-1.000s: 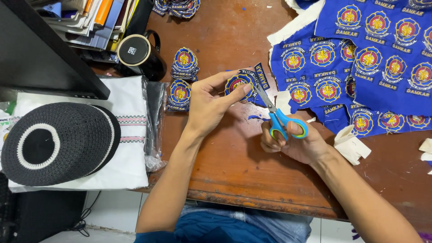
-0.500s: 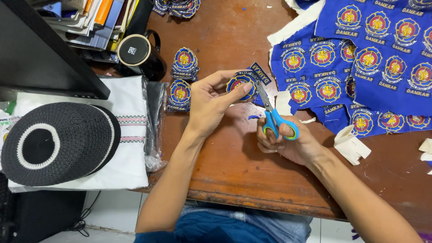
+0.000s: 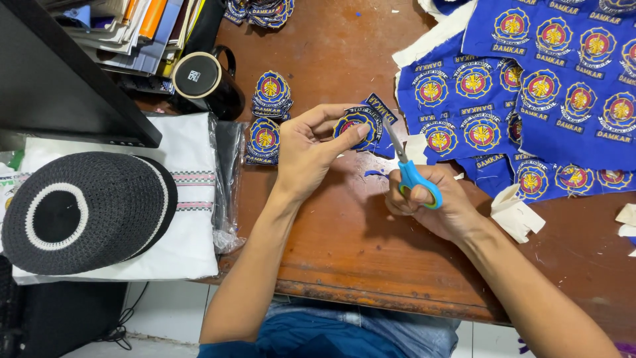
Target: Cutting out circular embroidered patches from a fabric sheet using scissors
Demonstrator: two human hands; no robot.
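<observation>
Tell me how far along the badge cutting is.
Done: cut badges lie in two stacks by the black mug. In hand: the left hand holds one badge while the right hand works blue-handled scissors at its edge. Left: the blue fabric sheets hold many uncut badges.
</observation>
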